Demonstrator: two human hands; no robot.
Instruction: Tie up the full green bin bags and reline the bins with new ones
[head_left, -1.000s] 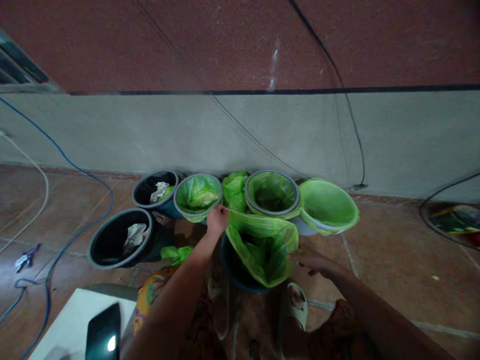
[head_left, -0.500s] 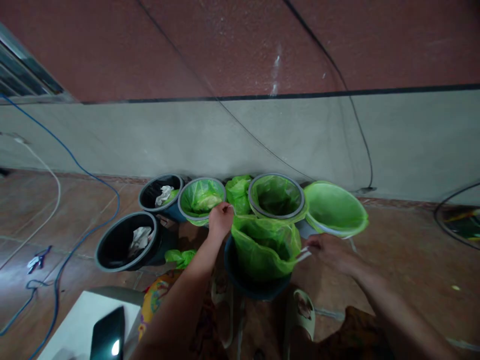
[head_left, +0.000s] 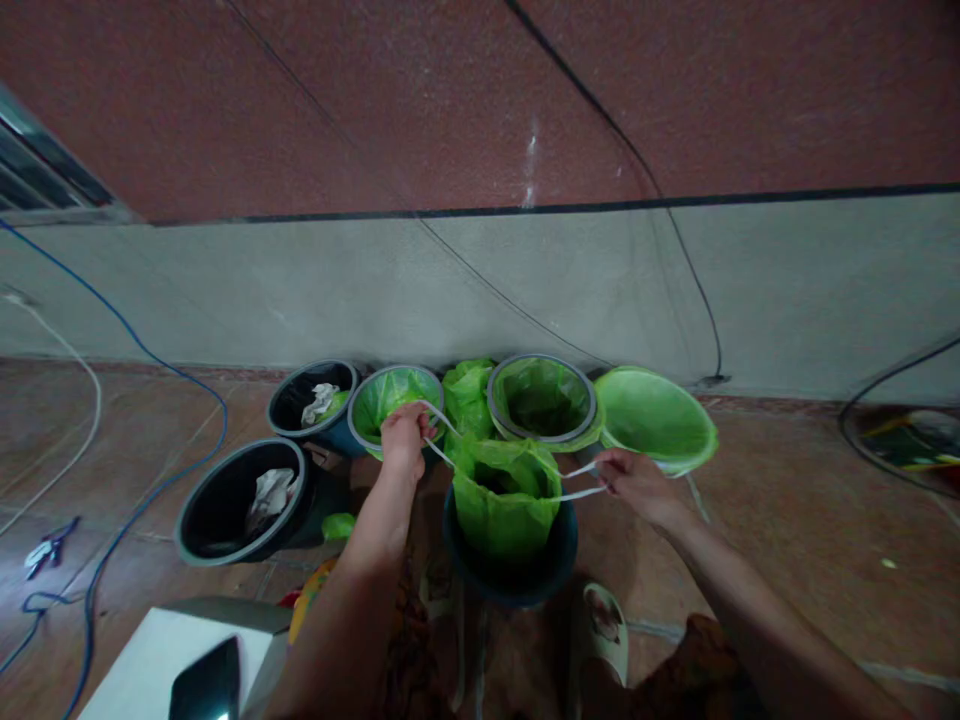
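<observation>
The left hand [head_left: 405, 430] is closed on one loop of a white drawstring [head_left: 580, 493], and the right hand [head_left: 626, 478] pinches the loop on the opposite side. The two hands are well apart from each other, and the cord runs from each of them to the mouth of a green bag [head_left: 501, 515]. This bag is between the hands and a little lower than both. Its lower part is inside a dark bin [head_left: 517, 588], which stands below the hands, near the feet of the person.

As far as I can judge, the work on this bag is about half done. Its edge is free from the rim of the bin, the cord is pulled out at both sides, and the mouth looks partly gathered. However, the mouth is not yet closed, no knot is made, and the bag is not yet out of the bin. How full it is, I cannot tell.

Just beyond the left hand is a lined bin with grey rim [head_left: 397, 369]. Farther to the left of this hand stands a black bin [head_left: 225, 557] with crumpled paper [head_left: 271, 497] in it. Beyond the gap between the hands, a crumpled green bundle [head_left: 469, 398] sits near the wall [head_left: 330, 285]. Just behind the right hand is a wide bin with light green lining [head_left: 652, 405]; its liner is still spread over the rim.
</observation>
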